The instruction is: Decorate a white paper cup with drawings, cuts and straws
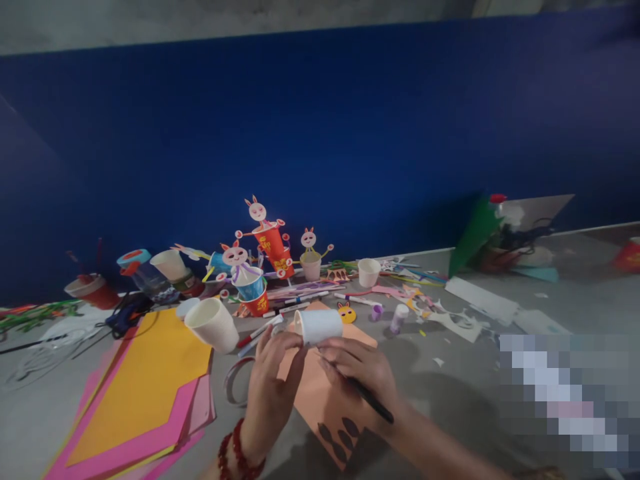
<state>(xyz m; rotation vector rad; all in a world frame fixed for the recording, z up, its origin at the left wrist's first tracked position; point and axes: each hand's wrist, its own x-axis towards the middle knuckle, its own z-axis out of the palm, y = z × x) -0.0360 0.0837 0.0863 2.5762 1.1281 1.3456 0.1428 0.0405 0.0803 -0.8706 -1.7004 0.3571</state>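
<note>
A white paper cup (323, 325) lies on its side in the air above an orange sheet of paper (313, 393). My left hand (275, 373), with red bead bracelets at the wrist, pinches the cup near its rim. Close beside it, my right hand (363, 367) is closed around a slim black-handled tool (371, 400) and its fingers touch the cup's underside. The tool's tip is hidden, so its kind does not show. Dark leaf shapes (345, 438) mark the sheet's near end. Beyond the cup is a small yellow cut-out face (346, 313).
Stacked yellow paper (150, 380) and a larger white cup (213, 325) are at left, beside a tape roll (237, 383). Behind stand rabbit-faced cup figures (250, 280) and several markers (305, 301). A glue stick (399, 319) and paper scraps (455, 320) lie right.
</note>
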